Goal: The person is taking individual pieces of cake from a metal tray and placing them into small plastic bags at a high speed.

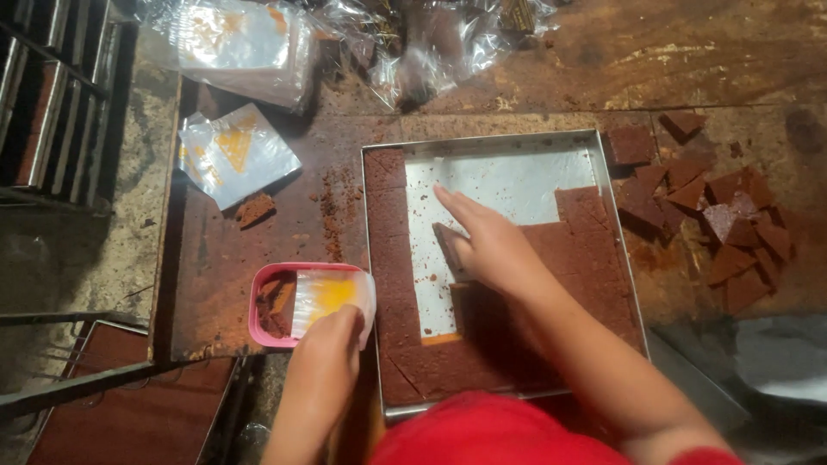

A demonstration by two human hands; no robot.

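Your right hand (491,245) lies flat and low inside the metal tray (616,250), its fingers (452,202) stretched out almost straight and spread a little, gripping nothing; the palm covers a small brown cake piece (450,247) that sits loose on the bare silver floor of the tray, so the hand looks set to press or slide it rather than pinch it, though whether the thumb has caught its edge you cannot tell from here. Your left hand (332,344) is curled at the near edge of the pink tub (263,331), fingers closed round a clear plastic wrapper (332,294) with a yellow print, holding its mouth over the tub, which already has dark brown crumbs and a piece in it. Around your right hand the remaining brown slab (392,258) runs down the left side of the tray, along the near side and up the right in stepped squares, so the cleared middle gives you room to work. The tub stands just beside the tray's left wall, close enough to reach without shifting. Further out on the counter (215,258), a flat wrapper (234,153) lies beyond the tub, a stack of wrappers (241,47) lies behind it, and cut triangular offcuts (719,224) are heaped to the right of the tray, well apart from the tub
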